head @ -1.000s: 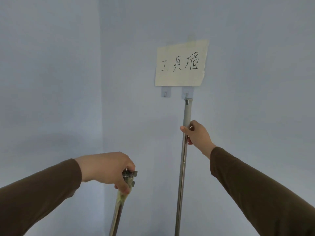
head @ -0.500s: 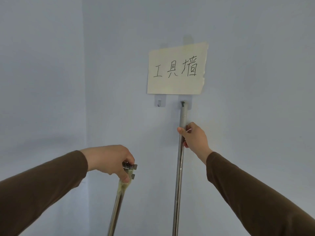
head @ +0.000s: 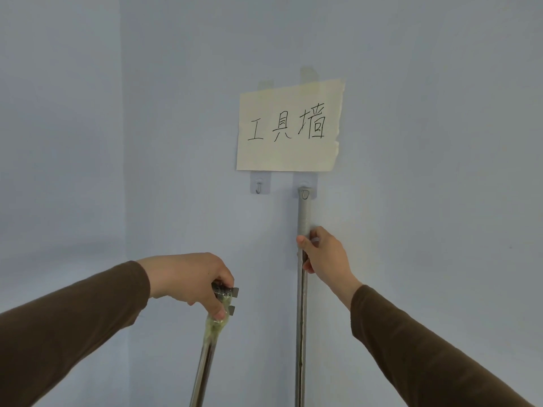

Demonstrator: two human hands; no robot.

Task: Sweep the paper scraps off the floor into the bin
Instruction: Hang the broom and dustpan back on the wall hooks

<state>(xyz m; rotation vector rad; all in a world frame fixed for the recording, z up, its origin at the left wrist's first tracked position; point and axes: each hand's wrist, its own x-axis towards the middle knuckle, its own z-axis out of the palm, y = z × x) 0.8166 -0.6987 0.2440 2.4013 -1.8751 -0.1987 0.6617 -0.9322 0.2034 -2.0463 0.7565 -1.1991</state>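
A long metal handle (head: 302, 304) is seen standing upright against the pale blue wall (head: 426, 201), its top end hung on the right-hand wall hook (head: 305, 190). The right hand (head: 323, 254) is wrapped around this handle a little below the hook, with the thumb laid across the front of the shaft and the fingers curled behind it. A second, shorter metal handle (head: 205, 359) is held lower and to the left, tilted slightly, its upper part covered in yellowish tape or film. Its top end is gripped from above by the left hand (head: 191, 282), the fingers closed over a dark grip from which two small grey tabs project. The lower ends of both handles are cut off by the bottom edge of the view, so which is the broom and which the dustpan cannot be told with certainty. A second hook (head: 258, 188) is fixed just left of the first and carries nothing. Directly above both hooks a cream paper sign (head: 289, 127) with handwritten characters is taped to the wall. Brown sleeves (head: 426, 348) are worn on both forearms.
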